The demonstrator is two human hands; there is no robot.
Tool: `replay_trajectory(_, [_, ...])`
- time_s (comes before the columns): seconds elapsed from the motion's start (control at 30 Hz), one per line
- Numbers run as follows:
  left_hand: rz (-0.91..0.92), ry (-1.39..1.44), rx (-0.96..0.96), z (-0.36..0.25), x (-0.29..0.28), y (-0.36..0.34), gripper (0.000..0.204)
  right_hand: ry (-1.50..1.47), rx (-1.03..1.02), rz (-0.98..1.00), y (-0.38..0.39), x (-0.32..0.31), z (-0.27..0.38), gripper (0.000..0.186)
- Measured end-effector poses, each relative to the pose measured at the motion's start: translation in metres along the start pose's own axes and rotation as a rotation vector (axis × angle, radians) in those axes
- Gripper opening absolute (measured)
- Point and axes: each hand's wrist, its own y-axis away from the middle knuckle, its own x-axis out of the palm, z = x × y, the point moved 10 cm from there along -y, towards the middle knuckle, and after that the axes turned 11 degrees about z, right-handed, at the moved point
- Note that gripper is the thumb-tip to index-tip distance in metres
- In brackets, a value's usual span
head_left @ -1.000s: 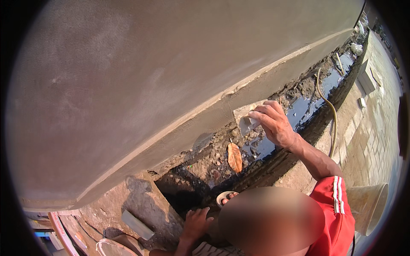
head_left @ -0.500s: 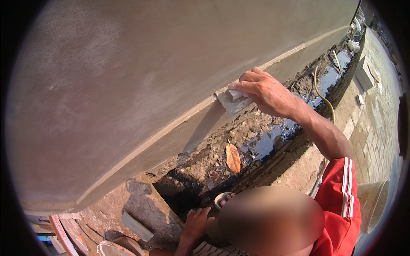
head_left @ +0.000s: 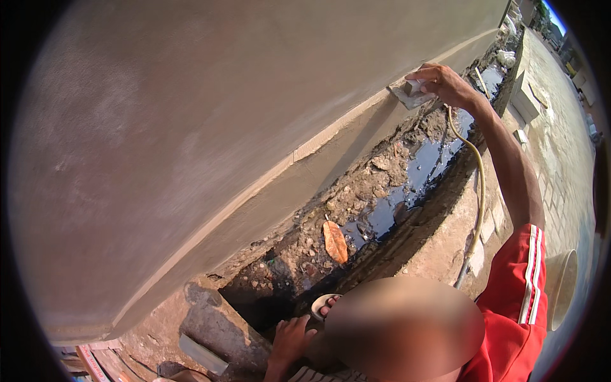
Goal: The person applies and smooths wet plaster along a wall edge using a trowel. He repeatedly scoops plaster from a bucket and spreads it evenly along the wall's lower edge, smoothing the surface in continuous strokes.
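1. Find the hand float (head_left: 406,99) at the pale upper edge (head_left: 344,124) of the wall's lower band (head_left: 280,197), above the watery ditch (head_left: 417,169). Cannot tell whether pressed fully flat.
2. Note the right grip (head_left: 445,86) curled around the float's block handle (head_left: 415,86), fingers bent over the top, palm out of sight.
3. Judge the float fairly light, its plate thin and stiff, unlikely to break in ordinary handling.
4. Take hold at the middle of the block handle, clear of the plate's edges and corners.
5. Expect some slipperiness with any wetness; squeeze firmly.
6. Note the left grip (head_left: 293,337) loosely uncurled beside the concrete slab's (head_left: 219,321) right edge, with nothing seen in it.
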Motion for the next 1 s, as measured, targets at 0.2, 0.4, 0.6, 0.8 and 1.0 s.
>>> replay_trajectory(0.2, [-0.016,0.025,-0.023,0.006,-0.001,0.003,0.05,-0.073,0.324,-0.23,0.046,-0.035,-0.075,0.039])
replay_trajectory(0.4, [-0.02,0.016,0.005,0.004,0.0,0.001,0.049,-0.958,0.03,-0.509,0.072,0.064,0.01,0.032])
replay_trajectory(0.6, [-0.016,-0.001,0.012,0.001,0.0,-0.001,0.049,-1.082,-0.024,-0.812,0.042,0.126,0.059,0.027])
replay_trajectory(0.8, [-0.043,0.01,0.006,0.007,0.001,0.011,0.05,-0.823,0.109,-0.804,0.027,0.154,0.076,0.027])
replay_trajectory(1.0, [-0.052,0.012,-0.013,0.004,-0.005,0.015,0.049,-0.707,0.145,-0.645,0.059,0.209,0.075,0.027])
